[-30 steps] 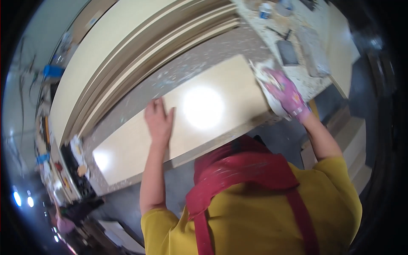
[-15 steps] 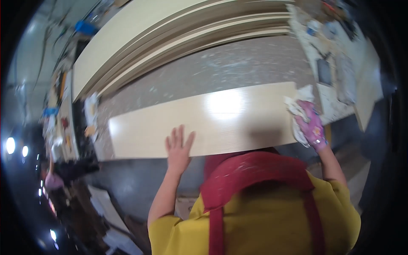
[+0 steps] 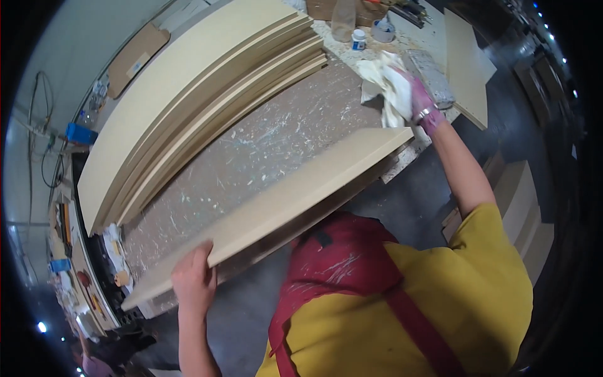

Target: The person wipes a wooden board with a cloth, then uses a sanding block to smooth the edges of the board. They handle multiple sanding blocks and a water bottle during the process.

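Observation:
A long pale wooden board (image 3: 295,188) lies slantwise along the near side of the worktable. It looks tilted, with its long near edge facing me and a dark gap under that edge. My left hand (image 3: 193,276) is bare and closed on the near edge toward the left end, thumb and fingertips partly hidden. Beyond the board's right end, my right hand (image 3: 419,103), in a pink glove, grips a crumpled white cloth (image 3: 389,85). That hand is apart from the board, over the table's right side.
Several pale boards are stacked (image 3: 207,94) along the table's far side. The scuffed brown tabletop (image 3: 270,138) shows between stack and board. A small white bottle (image 3: 358,40), a plastic cup (image 3: 382,30) and a wrapped grey slab (image 3: 432,78) stand at the right. More boards (image 3: 524,213) lie lower right.
My left hand went from resting flat on the board to gripping its near edge, and the board has tilted. The right hand with the cloth moved off the board's right end, farther away. My view turned.

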`<state>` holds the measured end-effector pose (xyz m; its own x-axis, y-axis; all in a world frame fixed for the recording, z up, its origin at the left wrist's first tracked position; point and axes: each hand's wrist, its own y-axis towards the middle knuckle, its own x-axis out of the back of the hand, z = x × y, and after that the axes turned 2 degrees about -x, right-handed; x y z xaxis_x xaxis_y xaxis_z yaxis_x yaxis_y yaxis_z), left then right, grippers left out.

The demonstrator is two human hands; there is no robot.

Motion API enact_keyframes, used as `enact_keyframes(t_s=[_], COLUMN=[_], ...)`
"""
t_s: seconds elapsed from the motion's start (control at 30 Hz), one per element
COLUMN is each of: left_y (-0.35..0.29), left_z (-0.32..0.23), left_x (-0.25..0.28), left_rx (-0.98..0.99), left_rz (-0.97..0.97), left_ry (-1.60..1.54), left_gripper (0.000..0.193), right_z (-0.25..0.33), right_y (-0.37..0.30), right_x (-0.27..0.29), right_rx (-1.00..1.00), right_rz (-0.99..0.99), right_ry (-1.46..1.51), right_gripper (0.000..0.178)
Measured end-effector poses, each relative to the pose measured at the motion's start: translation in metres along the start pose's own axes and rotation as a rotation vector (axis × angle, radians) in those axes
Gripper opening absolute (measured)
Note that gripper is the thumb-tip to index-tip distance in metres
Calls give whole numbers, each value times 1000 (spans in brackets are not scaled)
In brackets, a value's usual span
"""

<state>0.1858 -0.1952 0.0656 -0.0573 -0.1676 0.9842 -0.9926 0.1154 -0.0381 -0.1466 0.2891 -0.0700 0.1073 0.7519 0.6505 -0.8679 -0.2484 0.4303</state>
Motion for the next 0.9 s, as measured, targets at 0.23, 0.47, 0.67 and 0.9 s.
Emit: enact_keyframes(t_s=[0.23,0.47,0.67,0.9], left_y=[-115,-209,-282,-289], left_z=[-25,-45,-82,-147], left_x=[67,33,-23,-76], left_rx=[422,969,1336,1481], left_rz=[212,-95,-312,-684], left_ry=[-294,-758,-994,-995], left_gripper=[24,22,33,32], right_z=[7,135,98,216], right_y=[92,9,46,-48], right_x=[-108,-198,-184,-251], right_rx=[-534,97,6,709], right_rz=[19,656,132,460], right_ry=[-54,-122,-498,100], right_gripper=[72,40,51,39])
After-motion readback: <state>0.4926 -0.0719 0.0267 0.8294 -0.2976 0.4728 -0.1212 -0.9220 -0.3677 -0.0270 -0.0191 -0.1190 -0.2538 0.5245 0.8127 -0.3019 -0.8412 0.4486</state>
